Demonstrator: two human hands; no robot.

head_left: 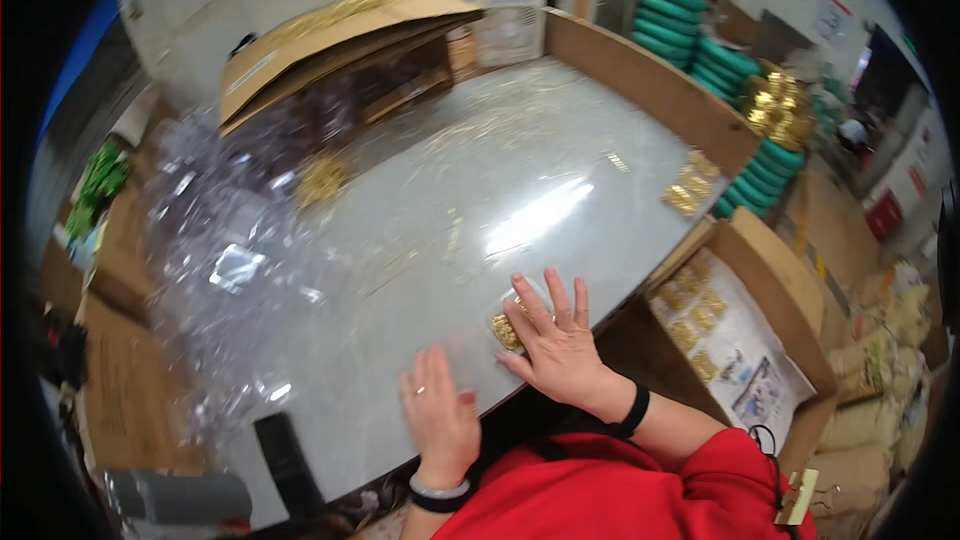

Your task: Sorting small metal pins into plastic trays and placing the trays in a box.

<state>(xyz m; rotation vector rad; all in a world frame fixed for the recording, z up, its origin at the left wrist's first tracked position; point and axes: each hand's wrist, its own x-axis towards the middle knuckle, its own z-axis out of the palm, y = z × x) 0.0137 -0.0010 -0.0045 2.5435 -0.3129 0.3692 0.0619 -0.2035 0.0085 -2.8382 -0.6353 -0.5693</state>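
Note:
My right hand (pixel 558 340) lies flat, fingers spread, on a small clear packet holding a gold ornament (pixel 505 330) near the front edge of the grey table (pixel 480 200). My left hand (pixel 440 415) rests flat on the table surface just to the left, fingers together, with nothing under it. Both wrists carry dark bands, and the sleeves are red.
A heap of clear plastic bags (pixel 225 230) covers the table's left side, with a gold ornament (pixel 322 180) among them. Gold packets (pixel 690 185) sit at the right edge. An open cardboard box (pixel 745 340) of packed ornaments stands to the right. A flattened cardboard box (pixel 350 40) lies at the back.

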